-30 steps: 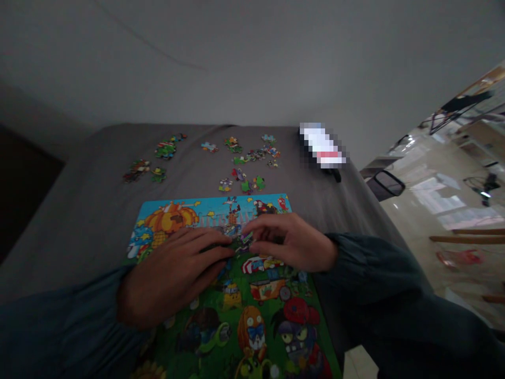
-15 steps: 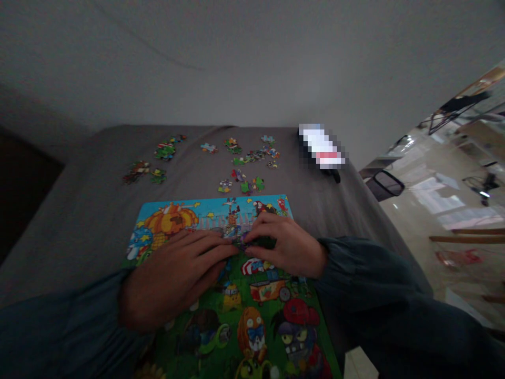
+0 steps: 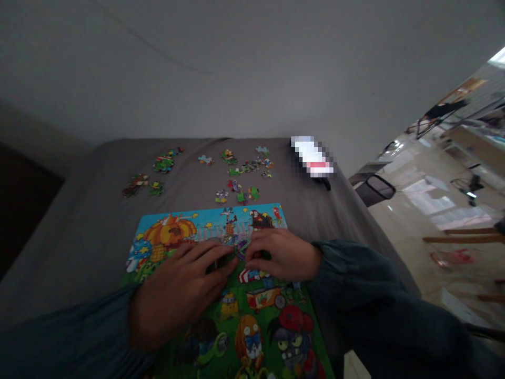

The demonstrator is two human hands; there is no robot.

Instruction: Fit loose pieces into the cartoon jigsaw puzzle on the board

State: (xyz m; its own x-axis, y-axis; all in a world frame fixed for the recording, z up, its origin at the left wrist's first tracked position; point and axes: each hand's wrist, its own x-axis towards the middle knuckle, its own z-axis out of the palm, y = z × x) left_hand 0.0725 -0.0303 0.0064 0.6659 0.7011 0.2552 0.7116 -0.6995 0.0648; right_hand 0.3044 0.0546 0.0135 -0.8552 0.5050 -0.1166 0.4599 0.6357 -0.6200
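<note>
Nearest you, both dark sleeves cross the puzzle board (image 3: 252,337) on the grey table (image 3: 79,231). Your left hand (image 3: 181,287) lies flat on the picture, fingers extended, gripping nothing. Your right hand (image 3: 282,255) curls its fingertips down on a puzzle piece (image 3: 241,247) at the board's middle, touching your left fingertips. Beyond the board's far edge, loose pieces (image 3: 236,181) lie scattered; far right, a pixelated object (image 3: 311,157).

Dark teal sleeves (image 3: 366,284) — long, loose.
</note>
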